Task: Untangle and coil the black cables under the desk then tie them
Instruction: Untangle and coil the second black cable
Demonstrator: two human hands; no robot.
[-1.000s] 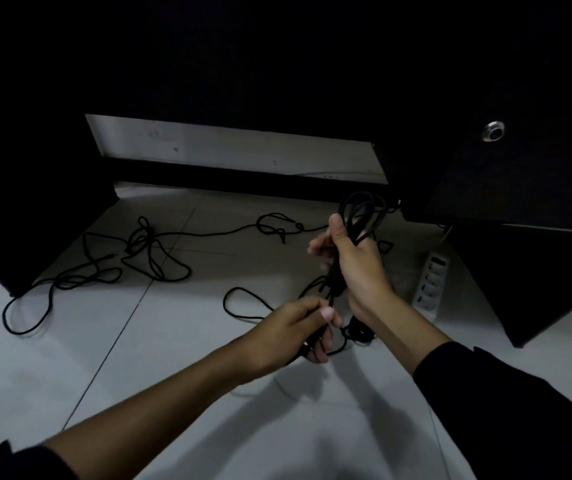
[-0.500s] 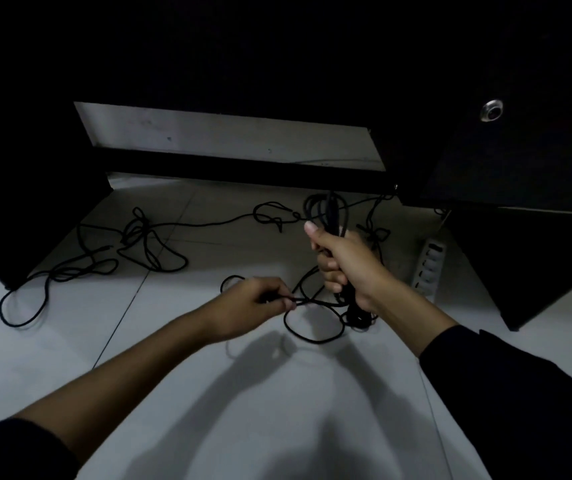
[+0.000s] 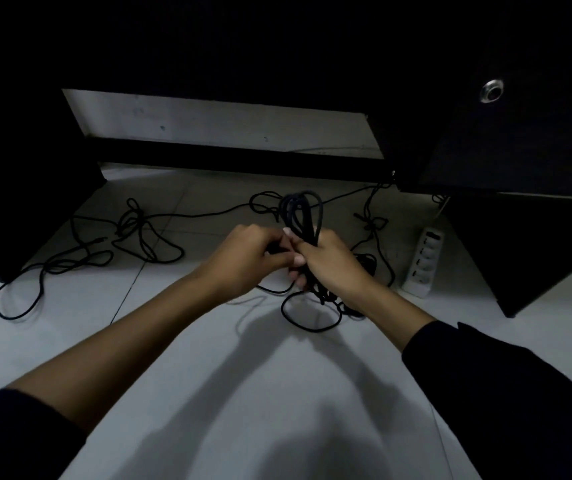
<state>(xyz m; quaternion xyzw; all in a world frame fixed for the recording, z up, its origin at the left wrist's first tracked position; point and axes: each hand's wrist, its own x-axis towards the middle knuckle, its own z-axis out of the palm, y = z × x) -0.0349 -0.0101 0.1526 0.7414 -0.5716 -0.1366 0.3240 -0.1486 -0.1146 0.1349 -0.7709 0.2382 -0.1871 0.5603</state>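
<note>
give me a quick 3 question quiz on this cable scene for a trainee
1. True or false: the right hand grips the coiled cable bundle upright.
2. Where does the white power strip lie? A) on the floor right of the hands B) on the desk C) in the left hand
3. Fill in: the loose tangled cable on the floor lies to the ____ of the hands.

Key: 1 true; 2 A; 3 left
</note>
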